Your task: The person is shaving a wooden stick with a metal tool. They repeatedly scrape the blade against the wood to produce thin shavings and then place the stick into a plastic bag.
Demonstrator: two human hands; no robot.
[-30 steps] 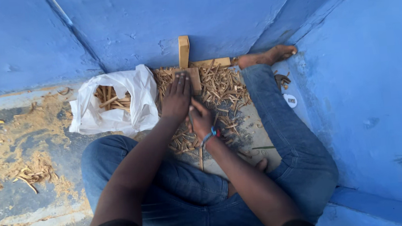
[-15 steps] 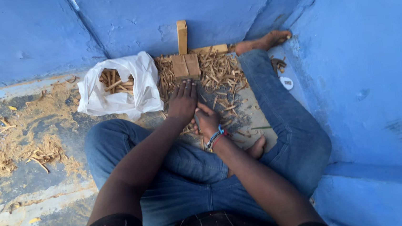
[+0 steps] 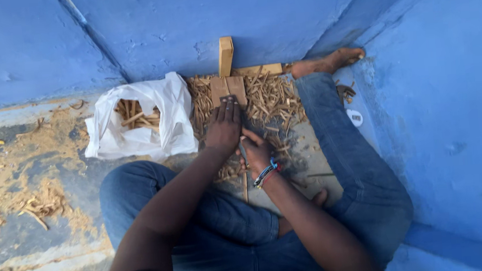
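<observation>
I sit on the floor in blue jeans. My left hand (image 3: 223, 125) lies palm down with its fingertips on the near edge of a flat wooden block (image 3: 227, 86); what is under the palm is hidden. Right beside it, my right hand (image 3: 257, 153), with a beaded bracelet at the wrist, grips a thin stick (image 3: 245, 188) that runs back toward my lap. An upright wooden piece (image 3: 225, 55) stands behind the block against the blue wall. Wood shavings (image 3: 269, 99) cover the floor around the block.
A white plastic bag (image 3: 165, 115) holding wood pieces sits left of the block. My right leg stretches along the blue wall, bare foot (image 3: 330, 61) in the corner. Sawdust and chips (image 3: 40, 203) lie on the floor at left. A small white cap (image 3: 355, 117) lies by the wall.
The view has drifted a little. Both hands stay together at the wooden block, the left one a bit closer to it.
</observation>
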